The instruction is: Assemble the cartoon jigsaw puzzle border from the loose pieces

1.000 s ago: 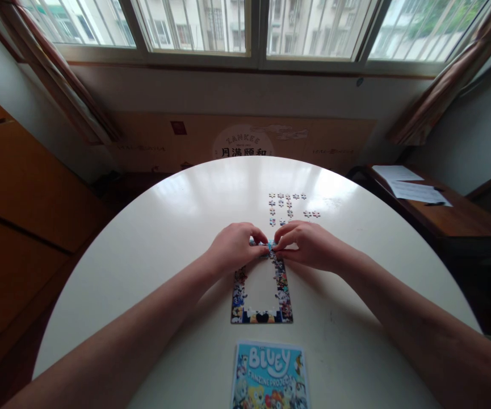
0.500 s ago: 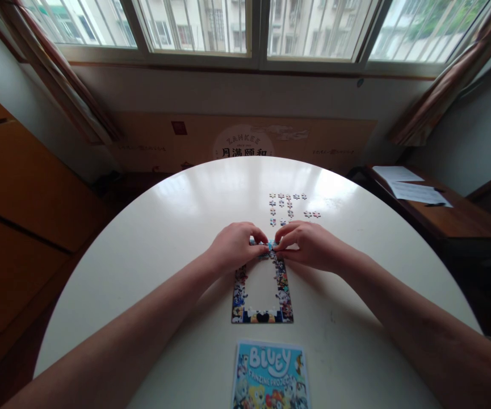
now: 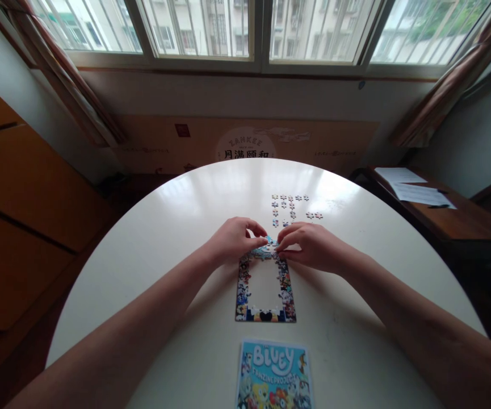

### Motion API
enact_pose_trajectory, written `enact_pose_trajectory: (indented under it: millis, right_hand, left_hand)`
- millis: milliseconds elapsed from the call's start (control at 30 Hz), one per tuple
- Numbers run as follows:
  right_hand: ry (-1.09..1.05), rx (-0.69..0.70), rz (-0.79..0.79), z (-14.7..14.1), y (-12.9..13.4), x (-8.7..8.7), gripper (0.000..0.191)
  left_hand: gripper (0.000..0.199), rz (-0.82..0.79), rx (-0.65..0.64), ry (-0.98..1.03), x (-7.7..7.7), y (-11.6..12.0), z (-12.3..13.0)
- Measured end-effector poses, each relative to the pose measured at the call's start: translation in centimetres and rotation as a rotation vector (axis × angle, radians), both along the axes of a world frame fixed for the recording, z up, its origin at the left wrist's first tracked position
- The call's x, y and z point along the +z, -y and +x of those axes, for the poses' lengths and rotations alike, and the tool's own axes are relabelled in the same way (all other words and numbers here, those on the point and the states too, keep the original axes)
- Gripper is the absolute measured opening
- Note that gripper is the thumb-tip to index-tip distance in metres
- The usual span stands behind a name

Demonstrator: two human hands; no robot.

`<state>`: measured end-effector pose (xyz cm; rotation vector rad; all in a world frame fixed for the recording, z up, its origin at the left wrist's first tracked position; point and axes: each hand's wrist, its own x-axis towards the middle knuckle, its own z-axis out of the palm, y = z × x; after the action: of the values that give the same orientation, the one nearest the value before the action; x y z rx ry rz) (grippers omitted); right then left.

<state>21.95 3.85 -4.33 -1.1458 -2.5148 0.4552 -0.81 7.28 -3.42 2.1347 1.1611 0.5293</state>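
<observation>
A jigsaw puzzle (image 3: 286,292) lies on the white table as a rectangular frame of joined pieces around an open middle. At its far edge, my left hand (image 3: 239,238) has thumb and forefinger closed at a small light-blue puzzle piece (image 3: 269,240). My right hand (image 3: 307,243) rests at the far right corner, fingertips bent together against the puzzle's edge; its fingers partly hide that corner. Several loose puzzle pieces (image 3: 292,206) lie in rows just beyond my hands.
A blue picture sheet lettered "Bluey Fanzine Project" (image 3: 275,378) lies nearest me on the round table (image 3: 143,267). To the right, papers (image 3: 424,194) and a pen lie on a brown desk (image 3: 462,218). An orange-brown cabinet (image 3: 11,227) stands at the left, windows ahead.
My left fingers have drawn slightly away from my right fingers, uncovering more of the puzzle's light-blue far edge. The whole view has shifted a little.
</observation>
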Motion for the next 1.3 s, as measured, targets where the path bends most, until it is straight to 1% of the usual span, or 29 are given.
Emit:
enact_pose_trajectory:
  millis: [100,233,433,533,567,633,667,733,800,867,1000,1100,1200,1233,1300]
  right_hand:
    - [0.011,-0.008,0.013,-0.2,0.3,0.3,0.013]
    - [0.037,-0.02,0.043,-0.2,0.5,0.4,0.011]
    - [0.058,-0.02,0.096,-0.2,0.6,0.5,0.01]
    - [0.03,-0.028,0.103,0.2,0.6,0.7,0.01]
    - [0.003,-0.048,0.098,0.3,0.5,0.7,0.012]
    - [-0.096,-0.138,0.079,0.7,0.3,0.9,0.02]
    - [-0.172,-0.199,0.051,0.8,0.2,1.0,0.025]
    - [-0.344,-0.294,-0.069,0.9,0.0,1.1,0.032]
    - [-0.495,-0.315,-0.236,0.7,-0.2,1.3,0.034]
    - [-0.578,-0.314,-0.363,0.3,-0.1,1.6,0.033]
    - [-0.634,-0.378,-0.506,-0.1,0.1,2.3,0.031]
    - [-0.628,-0.372,-0.585,-0.2,0.3,2.7,0.03]
    - [-0.621,-0.352,-0.626,0.1,0.2,3.0,0.03]
    - [-0.622,-0.347,-0.634,0.4,0.1,3.0,0.03]
    - [-0.621,-0.36,-0.637,1.4,-0.6,3.2,0.031]
  left_hand:
    - [0.022,-0.028,-0.008,0.085,0.4,-0.1,-0.2]
    - [0.022,-0.068,0.021,0.165,0.7,0.1,-0.2]
    - [0.026,0.012,0.02,0.232,0.5,0.3,0.1]
    - [0.024,0.04,0.023,0.268,0.5,0.4,0.2]
    - [0.024,0.045,0.024,0.287,0.5,0.5,0.2]
    - [0.023,0.066,0.026,0.331,0.5,0.7,0.4]
    - [0.022,0.086,0.023,0.349,0.4,0.8,0.5]
    - [0.021,0.144,0.011,0.371,0.3,1.1,0.7]
    - [0.019,0.209,-0.003,0.374,0.2,1.5,1.0]
    - [0.017,0.262,-0.008,0.362,0.2,1.8,1.2]
    - [0.015,0.325,-0.015,0.354,0.1,2.3,1.4]
    - [0.014,0.357,-0.031,0.365,0.1,2.5,1.5]
    - [0.014,0.372,-0.041,0.356,0.1,2.7,1.5]
    - [0.018,0.371,-0.046,0.343,0.1,2.7,1.5]
    - [0.034,0.361,-0.054,0.309,0.1,2.7,1.4]
